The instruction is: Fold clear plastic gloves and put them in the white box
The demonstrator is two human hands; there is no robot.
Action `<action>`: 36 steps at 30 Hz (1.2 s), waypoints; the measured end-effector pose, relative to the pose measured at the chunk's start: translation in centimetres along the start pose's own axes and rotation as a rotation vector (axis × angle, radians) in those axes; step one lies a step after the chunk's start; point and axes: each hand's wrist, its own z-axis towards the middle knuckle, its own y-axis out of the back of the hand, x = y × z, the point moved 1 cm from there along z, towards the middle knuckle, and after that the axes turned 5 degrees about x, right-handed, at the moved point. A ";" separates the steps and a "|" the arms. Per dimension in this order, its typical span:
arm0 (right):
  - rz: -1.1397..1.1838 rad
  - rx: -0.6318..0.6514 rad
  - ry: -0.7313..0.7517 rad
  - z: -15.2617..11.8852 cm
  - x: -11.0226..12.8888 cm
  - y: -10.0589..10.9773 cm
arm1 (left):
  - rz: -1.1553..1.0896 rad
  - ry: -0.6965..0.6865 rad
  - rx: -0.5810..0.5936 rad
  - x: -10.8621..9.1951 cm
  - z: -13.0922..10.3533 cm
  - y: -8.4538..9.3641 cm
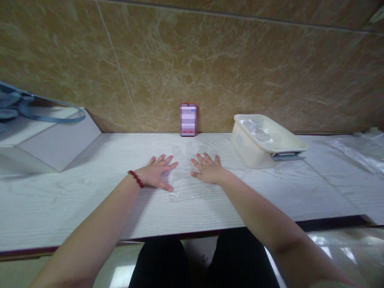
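A clear plastic sheet or bag point(186, 188) lies flat on the pale wood-grain table, its outline faint. My left hand point(157, 173) rests palm down at its left side with the fingers spread, the thumb near its lower left corner. On the opposite side my right hand point(207, 170) is also palm down, fingers apart, touching the plastic. Neither hand grips anything. A red bead bracelet point(136, 179) circles my left wrist.
A phone point(188, 121) leans upright against the marble wall. To the right stands a cream plastic bin point(249, 150) with clear plastic inside; more clear plastic point(363, 148) lies at the far right. A white box point(60, 140) with a blue strap point(57, 119) stands left.
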 end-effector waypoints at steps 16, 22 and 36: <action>0.018 -0.188 -0.037 -0.1 0.0 0.3 | -0.017 0.029 0.014 -0.4 -0.3 0.4; 0.065 -0.337 -0.167 1.0 -1.9 0.7 | -0.127 0.040 -0.153 0.4 0.1 0.4; 0.157 -0.340 -0.401 1.9 -9.8 2.2 | -0.346 0.161 -0.547 2.6 1.3 -0.2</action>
